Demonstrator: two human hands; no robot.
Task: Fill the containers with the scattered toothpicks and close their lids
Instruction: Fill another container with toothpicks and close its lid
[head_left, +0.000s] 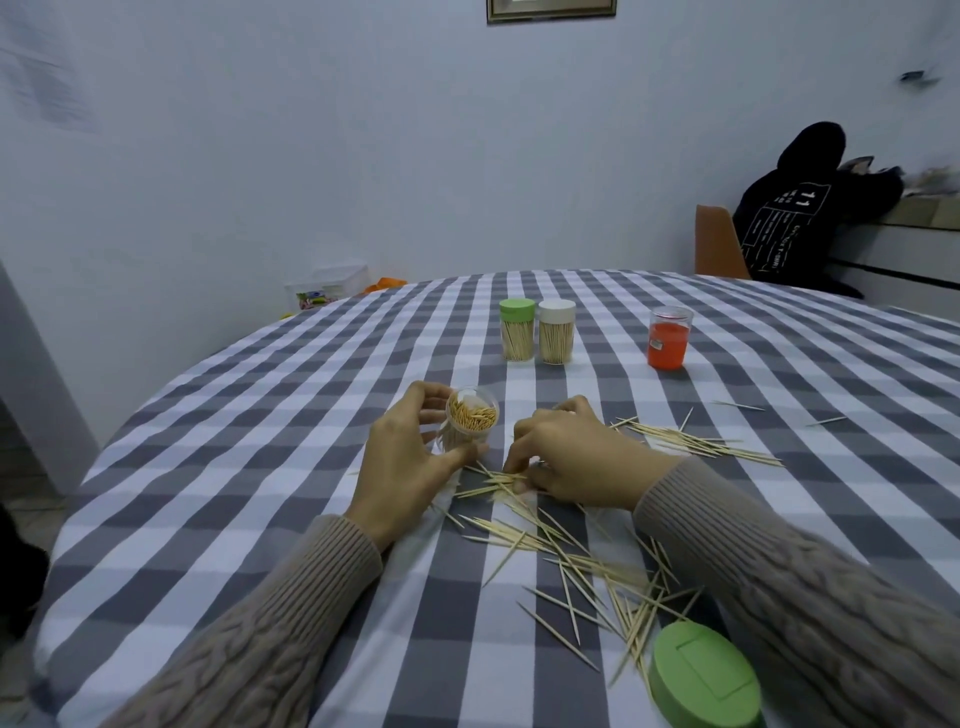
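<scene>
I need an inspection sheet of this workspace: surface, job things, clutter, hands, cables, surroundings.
Surface: table under a grey and white checked cloth.
Job things: open jar, nearly full; two closed jars, green-lidded and white-lidded, standing side by side; empty red-lidded jar, upside down; loose green lid; toothpicks scattered at near right.
Clutter: nothing seen.
Hands: left hand holds the open jar; right hand gathers toothpicks on the cloth.
Cables: nothing seen.
Surroundings: white wall, seated person in black at far right, plastic box behind the table.
</scene>
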